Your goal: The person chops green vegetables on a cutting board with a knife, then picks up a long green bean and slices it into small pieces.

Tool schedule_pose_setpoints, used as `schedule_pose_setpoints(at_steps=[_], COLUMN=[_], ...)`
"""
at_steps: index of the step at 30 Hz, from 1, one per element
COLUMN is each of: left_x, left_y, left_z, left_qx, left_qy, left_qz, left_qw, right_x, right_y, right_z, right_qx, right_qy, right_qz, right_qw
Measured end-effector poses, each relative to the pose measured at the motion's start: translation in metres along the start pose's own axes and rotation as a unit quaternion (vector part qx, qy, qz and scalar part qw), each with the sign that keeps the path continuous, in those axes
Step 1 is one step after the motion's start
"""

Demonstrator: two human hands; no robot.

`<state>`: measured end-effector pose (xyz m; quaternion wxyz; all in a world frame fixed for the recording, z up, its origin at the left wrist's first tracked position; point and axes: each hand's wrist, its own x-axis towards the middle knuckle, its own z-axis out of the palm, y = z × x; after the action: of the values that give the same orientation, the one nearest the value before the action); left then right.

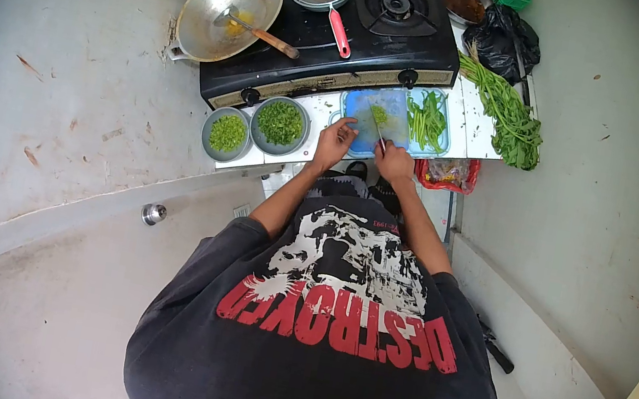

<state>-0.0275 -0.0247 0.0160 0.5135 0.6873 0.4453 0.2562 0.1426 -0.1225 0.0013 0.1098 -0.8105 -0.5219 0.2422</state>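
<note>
My right hand (pixel 395 164) is closed around the handle of a knife (pixel 381 137), whose blade reaches up over a cutting board (pixel 397 104). By the blade tip lies a small heap of chopped greens (pixel 379 114). At the board's left edge is my left hand (pixel 334 144), its thumb and forefinger apart and nothing seen between them. The board rests on a light-blue tray (pixel 444 140), where cut leafy stems (pixel 427 121) lie to the right. Left of my hands stand two grey bowls, one with dark chopped greens (pixel 280 123), the other with paler chopped pieces (pixel 227 133).
Behind the board is a black gas stove (pixel 324 73) carrying a wok (pixel 196 27) with a spatula (pixel 274 42) and a red-handled strainer (pixel 339 32). Long leafy greens (pixel 510 121), a black plastic bag (pixel 504 44) and a metal pan (pixel 462 2) sit right. Below is a red basket (pixel 447 174).
</note>
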Motion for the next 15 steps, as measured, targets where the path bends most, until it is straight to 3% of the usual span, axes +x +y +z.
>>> schedule_pose_setpoints(at_steps=[3,6,8,10,13,15], left_x=[-0.001,0.006,0.009,0.018,0.030,0.037], left_y=[0.029,0.027,0.043,0.052,0.044,0.040], left_z=[-0.004,0.001,0.000,0.000,0.000,-0.001], left_qx=[0.047,0.130,0.183,0.249,0.199,0.237], left_qy=[-0.078,-0.217,-0.292,-0.325,-0.291,-0.289], left_qz=[0.039,0.176,0.178,0.163,0.203,0.163], left_qw=[0.995,0.951,0.922,0.898,0.913,0.913], right_x=[0.000,-0.012,-0.016,-0.025,-0.038,-0.046], right_y=[-0.002,0.002,0.016,0.019,0.028,0.032], right_z=[-0.026,-0.048,-0.044,-0.058,-0.071,-0.079], right_qx=[0.009,0.007,0.013,0.031,0.025,0.026], right_qy=[-0.002,0.008,0.033,0.045,0.051,0.049], right_qz=[0.011,-0.001,-0.037,-0.050,-0.054,-0.054], right_qw=[1.000,1.000,0.999,0.997,0.997,0.997])
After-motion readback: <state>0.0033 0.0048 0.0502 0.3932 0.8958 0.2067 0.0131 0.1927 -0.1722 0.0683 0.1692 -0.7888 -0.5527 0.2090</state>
